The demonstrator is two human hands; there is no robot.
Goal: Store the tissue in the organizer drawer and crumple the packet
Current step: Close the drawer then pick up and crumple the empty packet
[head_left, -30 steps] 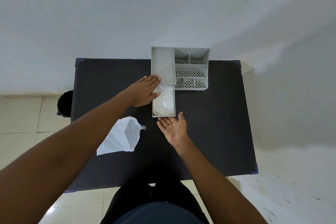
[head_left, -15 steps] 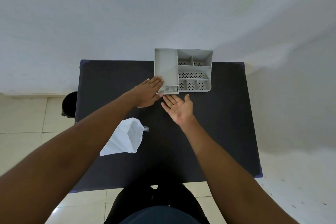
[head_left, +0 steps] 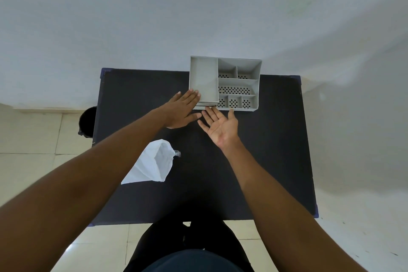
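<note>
A grey organizer (head_left: 237,83) with several perforated compartments stands at the table's far edge. Its drawer (head_left: 204,106) on the left side is pushed in, with only the front lip showing; the tissue is hidden inside. My left hand (head_left: 182,110) lies flat, fingers apart, against the organizer's left front corner. My right hand (head_left: 220,126) is open, palm up, with its fingertips at the drawer front. The white packet (head_left: 152,166) lies flat and open-mouthed on the table, near my left forearm.
The table (head_left: 265,161) has a black top with blue corners and stands against a white wall. A black bin (head_left: 87,121) sits on the tiled floor to the table's left.
The drawer, pulled out with tissue showing a second ago, has slid into the organizer. My right hand followed it forward; my left hand stayed at the organizer's side.
</note>
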